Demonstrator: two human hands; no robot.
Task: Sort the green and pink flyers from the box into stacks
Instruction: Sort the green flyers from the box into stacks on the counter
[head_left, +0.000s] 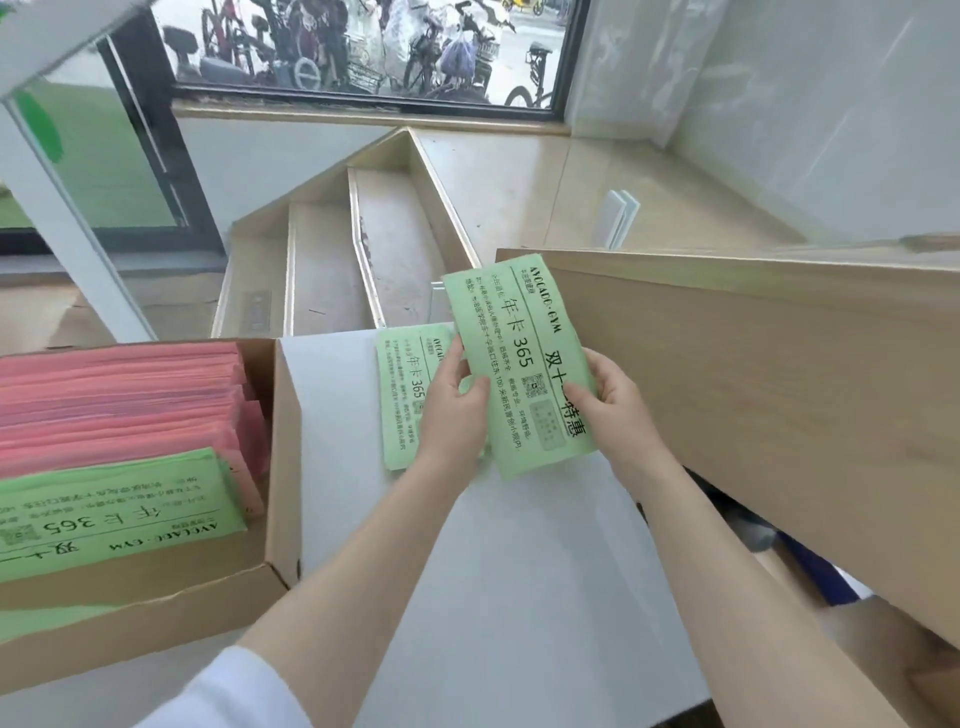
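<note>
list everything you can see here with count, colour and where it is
held flyer: one, green, in both hands above the table
flyer on table: at least one, green, lying flat, partly under the left hand
pink flyers: a thick stack, in the box
green flyers in box: a stack, near end of the box, in front of the pink ones
box: one, brown cardboard, open, at left on the table
table: one, white
board: one, light wood, at right, tilted
steps: pale wood, beyond the table
window: one, dark frame, bicycles outside
left hand: holds the flyer's left edge
right hand: holds the flyer's right edge
</note>
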